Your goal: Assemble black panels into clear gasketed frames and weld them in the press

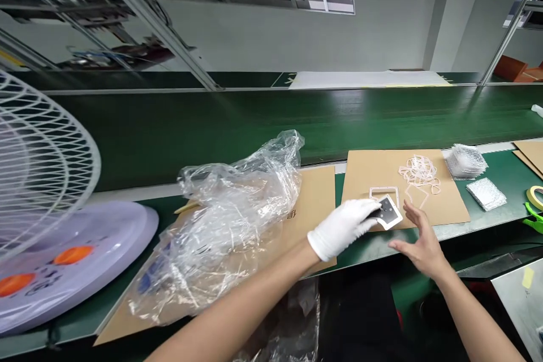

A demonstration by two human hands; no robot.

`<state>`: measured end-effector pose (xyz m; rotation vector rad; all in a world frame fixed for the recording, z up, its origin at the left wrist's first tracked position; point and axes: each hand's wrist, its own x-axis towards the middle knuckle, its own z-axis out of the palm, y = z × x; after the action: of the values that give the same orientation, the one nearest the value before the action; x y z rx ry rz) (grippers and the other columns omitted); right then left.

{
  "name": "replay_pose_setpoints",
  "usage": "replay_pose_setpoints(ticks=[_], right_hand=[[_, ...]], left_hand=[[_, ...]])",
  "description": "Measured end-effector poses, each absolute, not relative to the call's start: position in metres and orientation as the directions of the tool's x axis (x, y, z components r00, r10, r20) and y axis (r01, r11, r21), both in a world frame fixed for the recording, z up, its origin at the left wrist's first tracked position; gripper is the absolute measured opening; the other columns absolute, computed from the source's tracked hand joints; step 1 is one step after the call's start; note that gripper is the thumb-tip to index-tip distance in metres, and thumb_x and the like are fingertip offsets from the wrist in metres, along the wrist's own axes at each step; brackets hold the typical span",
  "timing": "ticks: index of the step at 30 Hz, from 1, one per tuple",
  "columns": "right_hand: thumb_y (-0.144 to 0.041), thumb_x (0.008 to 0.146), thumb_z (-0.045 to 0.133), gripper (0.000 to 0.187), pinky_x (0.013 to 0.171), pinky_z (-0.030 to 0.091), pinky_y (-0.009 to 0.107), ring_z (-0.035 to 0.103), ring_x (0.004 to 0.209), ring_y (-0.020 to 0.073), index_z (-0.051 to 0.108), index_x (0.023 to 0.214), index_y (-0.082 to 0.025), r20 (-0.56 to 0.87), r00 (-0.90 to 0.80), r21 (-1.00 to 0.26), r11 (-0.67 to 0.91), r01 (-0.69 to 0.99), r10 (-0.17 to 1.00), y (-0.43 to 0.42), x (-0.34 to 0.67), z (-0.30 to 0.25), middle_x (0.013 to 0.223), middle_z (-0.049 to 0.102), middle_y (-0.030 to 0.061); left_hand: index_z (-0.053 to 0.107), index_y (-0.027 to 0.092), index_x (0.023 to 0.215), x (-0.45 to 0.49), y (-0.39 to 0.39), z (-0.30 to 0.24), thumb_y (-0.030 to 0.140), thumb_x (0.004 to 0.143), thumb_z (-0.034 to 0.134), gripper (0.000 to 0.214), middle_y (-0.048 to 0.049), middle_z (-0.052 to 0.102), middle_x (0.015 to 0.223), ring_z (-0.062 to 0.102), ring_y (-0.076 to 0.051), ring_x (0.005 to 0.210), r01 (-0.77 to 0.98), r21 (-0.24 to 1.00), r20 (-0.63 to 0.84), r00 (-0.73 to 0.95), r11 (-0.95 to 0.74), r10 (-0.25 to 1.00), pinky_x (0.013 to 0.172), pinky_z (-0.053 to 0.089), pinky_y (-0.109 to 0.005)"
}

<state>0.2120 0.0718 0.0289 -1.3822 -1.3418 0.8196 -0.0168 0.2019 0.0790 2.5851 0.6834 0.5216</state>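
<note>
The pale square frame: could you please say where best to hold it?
Pinch the frame by its far edge, from the far side: it lies flat on the cardboard, and the gloved left hand and dark panel cover its near side.

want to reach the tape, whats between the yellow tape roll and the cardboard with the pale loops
In the head view, a flat silver bubble pouch lies there on the green conveyor belt.
</note>
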Motion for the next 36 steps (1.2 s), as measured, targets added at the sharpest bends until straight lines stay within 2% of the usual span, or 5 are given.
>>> replay_pose_setpoints(ticks=[5,10,16,27,36], right_hand=[[-0.057,0.078,0.093,0.107,0.127,0.037,0.064,0.042,0.156,0.0395,0.037,0.165,-0.029,0.137,0.057,-0.876,0.094,0.473,0.989,0.128,0.245,0.019,0.168,0.043,0.0171],[-0.053,0.073,0.097,0.111,0.125,0.038,0.062,0.046,0.15,0.04,0.04,0.163,-0.025,0.154,-0.034,-0.785,0.143,0.603,0.988,0.158,0.251,0.014,0.158,0.05,0.0189],[-0.05,0.077,0.096,0.095,0.116,0.048,0.058,0.057,0.135,0.0371,0.05,0.157,-0.026,0.21,-0.067,-0.743,0.204,0.638,0.975,0.165,0.251,0.01,0.141,0.062,0.0152],[-0.05,0.076,0.097,0.096,0.114,0.05,0.06,0.061,0.136,0.0381,0.049,0.156,-0.031,0.214,-0.055,-0.7,0.192,0.688,0.975,0.163,0.249,0.007,0.147,0.065,0.0136],[-0.048,0.075,0.098,0.094,0.113,0.05,0.056,0.062,0.135,0.0363,0.05,0.153,-0.028,0.207,-0.04,-0.706,0.178,0.685,0.977,0.162,0.249,0.006,0.146,0.065,0.0137]], left_hand=[[0.071,0.019,0.124,0.004,0.26,0.089,0.035,0.11,0.054,0.027,-0.0092,0.079,0.11,0.075,-0.027,0.097,0.34,0.253,0.128,0.916,-0.906,0.38,0.085,0.054,-0.036],[0.073,0.018,0.114,0.019,0.282,0.083,0.04,0.109,0.056,0.028,-0.0087,0.077,0.104,0.071,-0.027,0.087,0.269,0.133,0.046,0.96,-0.954,0.277,0.075,0.047,-0.035],[0.072,0.019,0.114,0.023,0.293,0.073,0.037,0.11,0.054,0.025,-0.0086,0.075,0.102,0.068,-0.024,0.082,0.232,0.092,0.017,0.972,-0.968,0.235,0.073,0.043,-0.033],[0.071,0.019,0.111,0.023,0.294,0.077,0.026,0.108,0.058,0.015,-0.0077,0.072,0.097,0.067,-0.023,0.08,0.184,0.101,0.045,0.981,-0.978,0.19,0.074,0.045,-0.035],[0.072,0.019,0.117,0.023,0.295,0.077,0.023,0.104,0.064,0.016,-0.0077,0.074,0.096,0.068,-0.025,0.08,0.17,0.077,0.032,0.984,-0.982,0.172,0.073,0.045,-0.035]])
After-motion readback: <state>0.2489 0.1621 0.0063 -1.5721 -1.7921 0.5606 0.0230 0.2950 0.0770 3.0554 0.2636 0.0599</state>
